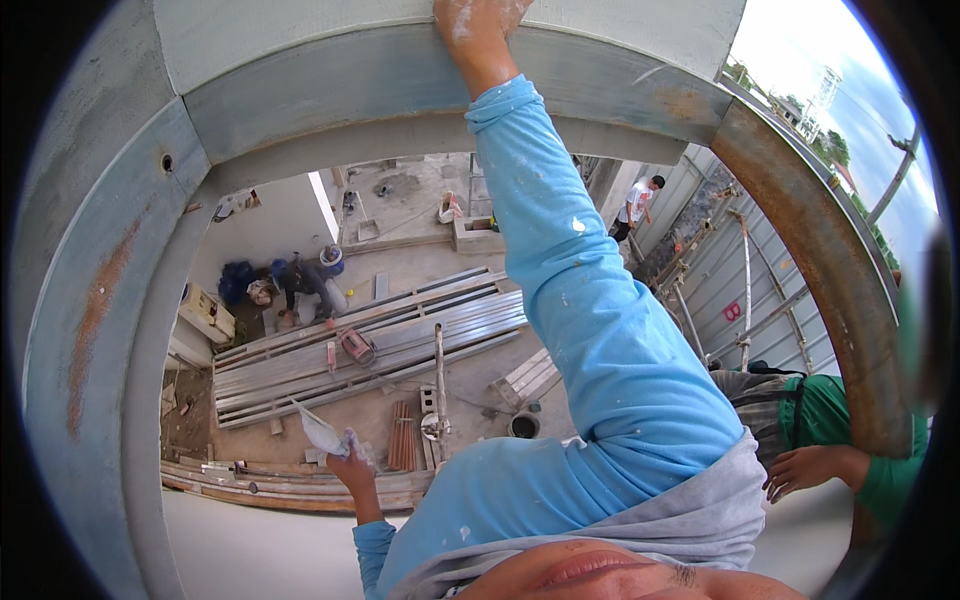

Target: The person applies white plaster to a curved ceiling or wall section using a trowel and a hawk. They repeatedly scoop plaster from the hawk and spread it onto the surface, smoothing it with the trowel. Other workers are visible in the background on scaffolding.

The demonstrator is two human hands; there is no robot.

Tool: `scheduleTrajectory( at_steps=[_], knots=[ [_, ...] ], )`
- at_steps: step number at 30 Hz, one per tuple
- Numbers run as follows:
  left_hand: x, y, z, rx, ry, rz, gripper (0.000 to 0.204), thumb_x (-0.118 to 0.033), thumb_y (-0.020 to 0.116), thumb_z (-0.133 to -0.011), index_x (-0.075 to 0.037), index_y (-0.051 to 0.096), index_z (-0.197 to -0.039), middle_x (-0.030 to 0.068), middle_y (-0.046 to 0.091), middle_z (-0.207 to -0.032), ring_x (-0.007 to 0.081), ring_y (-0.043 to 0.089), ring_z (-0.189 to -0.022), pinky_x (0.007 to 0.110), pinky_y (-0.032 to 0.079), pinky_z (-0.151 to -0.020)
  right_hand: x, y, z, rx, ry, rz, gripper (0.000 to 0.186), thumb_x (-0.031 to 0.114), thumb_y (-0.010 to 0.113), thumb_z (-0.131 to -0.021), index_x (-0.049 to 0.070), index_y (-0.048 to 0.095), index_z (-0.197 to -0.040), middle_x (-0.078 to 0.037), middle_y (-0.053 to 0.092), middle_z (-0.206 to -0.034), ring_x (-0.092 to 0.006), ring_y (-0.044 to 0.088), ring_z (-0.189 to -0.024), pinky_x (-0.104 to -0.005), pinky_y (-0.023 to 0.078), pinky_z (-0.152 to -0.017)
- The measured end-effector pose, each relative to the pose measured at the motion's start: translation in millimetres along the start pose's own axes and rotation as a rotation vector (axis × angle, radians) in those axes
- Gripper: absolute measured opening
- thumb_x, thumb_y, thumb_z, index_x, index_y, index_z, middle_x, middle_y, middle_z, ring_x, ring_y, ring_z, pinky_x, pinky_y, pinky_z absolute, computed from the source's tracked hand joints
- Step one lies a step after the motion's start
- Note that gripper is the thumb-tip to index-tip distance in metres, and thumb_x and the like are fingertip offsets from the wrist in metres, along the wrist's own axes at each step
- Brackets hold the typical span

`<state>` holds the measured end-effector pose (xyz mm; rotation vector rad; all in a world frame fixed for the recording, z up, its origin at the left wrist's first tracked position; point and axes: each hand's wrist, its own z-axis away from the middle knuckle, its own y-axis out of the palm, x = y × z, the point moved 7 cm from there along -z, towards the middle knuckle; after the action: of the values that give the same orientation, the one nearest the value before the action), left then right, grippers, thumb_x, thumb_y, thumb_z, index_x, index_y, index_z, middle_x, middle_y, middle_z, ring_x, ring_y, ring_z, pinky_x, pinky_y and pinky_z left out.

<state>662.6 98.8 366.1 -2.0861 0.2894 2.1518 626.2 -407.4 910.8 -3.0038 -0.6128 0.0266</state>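
The right arm reaches far out ahead, just slightly bent, its white-smudged hand bare to the wrist, fingertips out of sight. Off to the left, the left hand is curled closed, whitened too.

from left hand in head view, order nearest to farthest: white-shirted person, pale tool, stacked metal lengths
1. Pale tool, in the left hand
2. Stacked metal lengths, on the ground below
3. White-shirted person, farther off, right
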Motion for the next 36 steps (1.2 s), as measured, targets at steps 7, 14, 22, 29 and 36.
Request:
scheduleTrajectory(
  at_steps=[7, 14, 22, 29, 36],
  knots=[
    [-10, -13, -23, 0.0, 0.0, -0.019, 0.039, -0.023, 0.069, -0.094, -0.007, 0.045, -0.068, -0.0025, 0.042, -0.056, 0.0082, 0.035, -0.048, 0.03, 0.025, -0.043, 148, -29, 3, -0.2, -0.047, 0.478, 0.017, 0.014, 0.051, -0.09, 0.01, 0.068, -0.09, -0.012, 0.069, -0.088, -0.0289, 0.066, -0.087, -0.0418, 0.053, -0.074],
    [-19, 5, -14, 0.039, 0.055, -0.036, 0.034, -0.02, 0.071, -0.093, -0.004, 0.05, -0.072, 0.0004, 0.047, -0.063, 0.0097, 0.037, -0.052, 0.03, 0.031, -0.045, -48, -79, -30, -0.198, -0.023, -0.715, 0.02, 0.009, 0.047, -0.09, -0.003, 0.063, -0.092, -0.028, 0.065, -0.084, -0.046, 0.063, -0.079, -0.0528, 0.052, -0.068],
    [53, 1, -10, 0.091, 0.025, -0.226, 0.032, -0.019, 0.071, -0.093, 0.012, 0.061, -0.097, 0.0105, 0.063, -0.084, 0.0152, 0.048, -0.073, 0.033, 0.046, -0.068, -527, 82, -29, 0.358, 0.524, -0.398, 0.047, 0.036, 0.054, -0.086, -0.005, 0.069, -0.102, -0.027, 0.067, -0.104, -0.0384, 0.064, -0.104, -0.0494, 0.049, -0.091],
    [-42, 71, 32, 0.112, 0.194, -0.198, 0.031, -0.019, 0.07, -0.094, 0.011, 0.061, -0.095, 0.0091, 0.063, -0.084, 0.0145, 0.048, -0.075, 0.033, 0.046, -0.068, -544, 58, -36, 0.347, 0.496, -0.151, 0.055, 0.04, 0.052, -0.084, -0.009, 0.07, -0.1, -0.031, 0.066, -0.11, -0.0448, 0.061, -0.11, -0.0474, 0.046, -0.098],
    [15, 43, 26, 0.103, -0.021, -0.169, 0.026, -0.014, 0.07, -0.092, 0.011, 0.063, -0.095, 0.0079, 0.065, -0.086, 0.0132, 0.051, -0.075, 0.031, 0.046, -0.07, -484, 77, -32, 0.372, 0.495, -0.169, 0.052, 0.037, 0.055, -0.083, -0.003, 0.068, -0.113, -0.029, 0.064, -0.12, -0.0427, 0.061, -0.113, -0.0464, 0.048, -0.098]
  ],
)
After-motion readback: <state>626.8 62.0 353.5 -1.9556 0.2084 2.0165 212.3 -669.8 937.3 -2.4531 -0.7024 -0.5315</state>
